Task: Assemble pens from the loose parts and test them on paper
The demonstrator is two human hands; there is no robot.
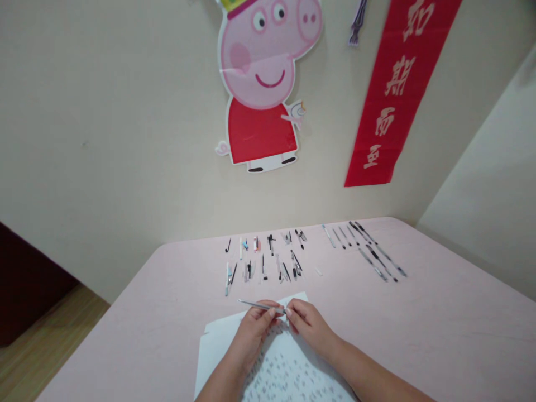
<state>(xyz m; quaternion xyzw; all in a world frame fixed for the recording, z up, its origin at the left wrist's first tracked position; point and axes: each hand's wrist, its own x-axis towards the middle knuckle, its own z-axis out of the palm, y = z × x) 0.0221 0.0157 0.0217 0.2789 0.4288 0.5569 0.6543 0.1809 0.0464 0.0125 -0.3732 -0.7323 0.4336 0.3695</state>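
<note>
Both my hands meet over a white sheet of paper (pixel 218 340) covered with handwriting near the table's front. My left hand (pixel 253 329) is closed in a pinch on a thin grey pen part (pixel 256 305) that sticks out to the left, lying almost level. My right hand (pixel 307 321) is closed too, its fingertips pinching the right end of the same part. Beyond my hands lie two short rows of small pen parts (pixel 263 259) on the pink table (pixel 439 324).
A row of several whole pens (pixel 368 248) lies at the far right of the table. A small white piece (pixel 319 271) lies alone between the groups. A cartoon pig cutout (pixel 263 84) and a red banner (pixel 397 89) hang on the wall. Wooden floor (pixel 37 346) shows at left.
</note>
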